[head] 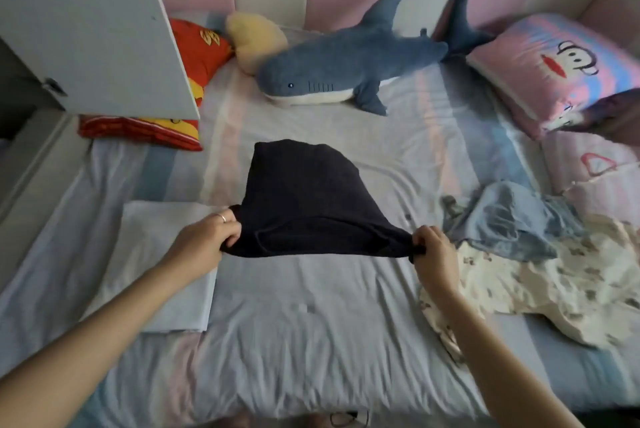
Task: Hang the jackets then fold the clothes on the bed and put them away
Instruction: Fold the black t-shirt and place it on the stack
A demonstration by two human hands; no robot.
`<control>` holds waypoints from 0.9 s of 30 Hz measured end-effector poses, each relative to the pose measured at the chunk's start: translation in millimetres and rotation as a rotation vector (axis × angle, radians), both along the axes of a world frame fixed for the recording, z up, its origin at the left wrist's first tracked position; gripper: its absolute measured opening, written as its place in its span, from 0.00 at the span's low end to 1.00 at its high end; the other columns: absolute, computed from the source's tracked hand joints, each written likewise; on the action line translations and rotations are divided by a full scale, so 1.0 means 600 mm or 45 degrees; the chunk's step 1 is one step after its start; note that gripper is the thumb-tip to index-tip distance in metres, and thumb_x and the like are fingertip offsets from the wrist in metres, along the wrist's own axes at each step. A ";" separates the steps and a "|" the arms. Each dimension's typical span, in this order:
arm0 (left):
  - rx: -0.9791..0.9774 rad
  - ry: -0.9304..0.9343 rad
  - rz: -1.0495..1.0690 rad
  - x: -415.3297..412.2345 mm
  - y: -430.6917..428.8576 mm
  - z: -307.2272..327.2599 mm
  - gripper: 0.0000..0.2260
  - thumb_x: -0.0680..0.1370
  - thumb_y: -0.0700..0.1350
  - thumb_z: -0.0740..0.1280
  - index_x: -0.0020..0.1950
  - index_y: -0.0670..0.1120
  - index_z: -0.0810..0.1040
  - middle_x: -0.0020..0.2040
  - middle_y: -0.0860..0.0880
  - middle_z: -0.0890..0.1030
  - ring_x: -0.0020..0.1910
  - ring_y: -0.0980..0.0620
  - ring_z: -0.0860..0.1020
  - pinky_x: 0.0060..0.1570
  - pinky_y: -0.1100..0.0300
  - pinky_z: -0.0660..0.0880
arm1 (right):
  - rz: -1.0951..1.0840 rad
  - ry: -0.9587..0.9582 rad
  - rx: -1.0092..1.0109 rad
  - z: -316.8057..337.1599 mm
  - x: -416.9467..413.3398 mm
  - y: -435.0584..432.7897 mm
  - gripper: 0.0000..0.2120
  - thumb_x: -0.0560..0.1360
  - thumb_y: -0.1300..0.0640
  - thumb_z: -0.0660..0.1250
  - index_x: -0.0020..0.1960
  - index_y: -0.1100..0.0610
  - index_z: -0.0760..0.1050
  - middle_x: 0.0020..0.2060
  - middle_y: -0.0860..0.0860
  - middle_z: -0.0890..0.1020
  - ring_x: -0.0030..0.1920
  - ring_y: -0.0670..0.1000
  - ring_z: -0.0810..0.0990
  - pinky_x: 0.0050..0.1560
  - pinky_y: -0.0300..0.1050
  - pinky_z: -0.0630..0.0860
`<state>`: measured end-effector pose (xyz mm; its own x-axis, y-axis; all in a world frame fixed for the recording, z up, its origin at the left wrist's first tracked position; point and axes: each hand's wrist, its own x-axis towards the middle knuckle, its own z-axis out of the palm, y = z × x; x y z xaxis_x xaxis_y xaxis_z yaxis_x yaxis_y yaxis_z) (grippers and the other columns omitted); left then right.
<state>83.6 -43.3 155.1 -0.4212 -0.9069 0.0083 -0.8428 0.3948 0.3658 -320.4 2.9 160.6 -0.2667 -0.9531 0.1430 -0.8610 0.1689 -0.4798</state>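
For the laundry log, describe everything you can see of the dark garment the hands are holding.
The dark garment is navy or near-black, plain, of soft-looking cloth. Its near edge is pulled taut between the left hand and the right hand, each gripping one corner; a stitched hem shows along it. The far part narrows to a rounded end resting on the striped bed sheet, mid-bed. Its type cannot be told.
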 end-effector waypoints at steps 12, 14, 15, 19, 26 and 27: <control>1.118 -0.240 -0.191 -0.003 0.239 -0.457 0.11 0.72 0.37 0.66 0.44 0.54 0.74 0.46 0.57 0.72 0.40 0.60 0.73 0.37 0.67 0.68 | 0.515 0.276 1.304 -0.462 0.030 0.231 0.19 0.70 0.70 0.58 0.53 0.48 0.68 0.49 0.46 0.72 0.50 0.51 0.73 0.53 0.42 0.63; 1.193 -0.043 -0.112 -0.002 0.228 -0.482 0.10 0.72 0.47 0.72 0.51 0.54 0.74 0.51 0.59 0.71 0.48 0.60 0.74 0.48 0.60 0.74 | 0.438 0.078 1.184 -0.476 0.027 0.233 0.26 0.70 0.69 0.62 0.65 0.52 0.66 0.52 0.46 0.70 0.54 0.50 0.73 0.53 0.43 0.65; 1.122 0.084 -0.048 -0.004 0.215 -0.491 0.11 0.72 0.50 0.72 0.52 0.54 0.75 0.52 0.59 0.72 0.50 0.59 0.74 0.52 0.57 0.74 | 0.375 -0.024 1.065 -0.478 0.031 0.223 0.26 0.70 0.69 0.63 0.66 0.54 0.66 0.53 0.46 0.70 0.53 0.50 0.73 0.51 0.44 0.66; 0.460 0.265 0.363 -0.030 0.092 -0.552 0.16 0.73 0.46 0.69 0.59 0.44 0.76 0.60 0.44 0.73 0.60 0.44 0.73 0.62 0.56 0.67 | -0.047 -0.413 0.669 -0.532 0.058 0.094 0.21 0.75 0.65 0.63 0.67 0.57 0.65 0.54 0.48 0.72 0.50 0.47 0.74 0.49 0.42 0.70; 0.452 0.688 0.994 -0.092 -0.139 -0.578 0.29 0.76 0.43 0.69 0.73 0.47 0.60 0.70 0.50 0.68 0.69 0.53 0.67 0.67 0.62 0.64 | -0.460 -0.838 0.366 -0.606 0.084 -0.189 0.22 0.75 0.56 0.69 0.67 0.58 0.67 0.54 0.50 0.77 0.52 0.47 0.77 0.57 0.41 0.74; 0.413 0.758 1.001 -0.096 -0.164 -0.583 0.25 0.76 0.42 0.69 0.71 0.49 0.64 0.67 0.52 0.70 0.67 0.54 0.68 0.68 0.61 0.65 | -0.453 -0.807 0.335 -0.615 0.083 -0.221 0.20 0.76 0.57 0.68 0.66 0.59 0.70 0.54 0.51 0.78 0.53 0.47 0.78 0.55 0.38 0.74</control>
<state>26.1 -141.9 -194.5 0.2828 -0.9196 -0.2726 -0.4677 -0.3803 0.7979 -270.5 -129.9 -208.2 -0.5184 -0.7763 -0.3587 -0.3080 0.5608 -0.7685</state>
